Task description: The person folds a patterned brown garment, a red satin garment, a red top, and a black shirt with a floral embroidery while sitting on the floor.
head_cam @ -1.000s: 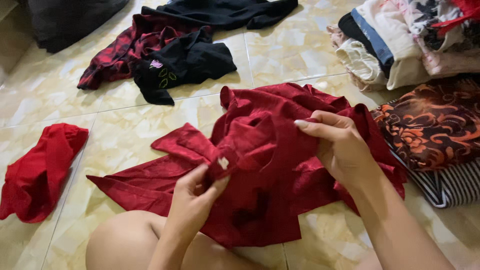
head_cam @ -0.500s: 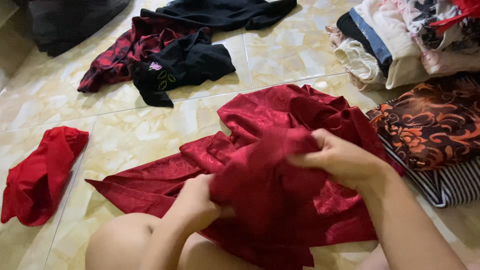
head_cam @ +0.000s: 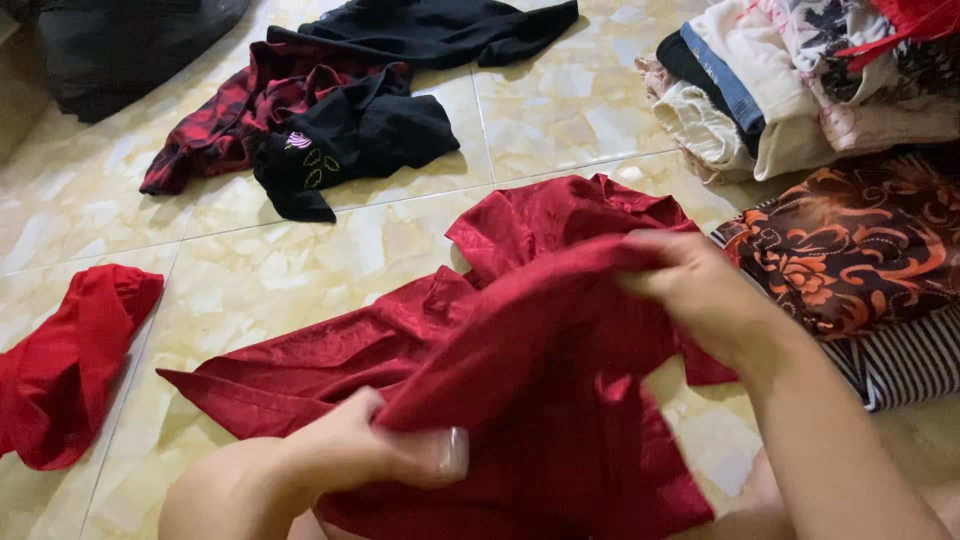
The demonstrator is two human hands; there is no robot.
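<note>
While the tiled floor (head_cam: 560,110) lies strewn with clothes, a dark red garment (head_cam: 520,370) spreads across its middle, partly lifted. Folded clothes (head_cam: 790,90) sit stacked at the far right, a black top (head_cam: 350,140) beyond (over a plaid shirt (head_cam: 215,125)). Both grips are clamped on the garment: right hand (head_cam: 700,290) pinching its raised fold, left hand (head_cam: 370,450) bunching its near edge.

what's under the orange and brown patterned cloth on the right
A black and white striped cloth sticks out beneath the orange patterned cloth, both on the tiled floor. How far the stripes run underneath is covered.
</note>
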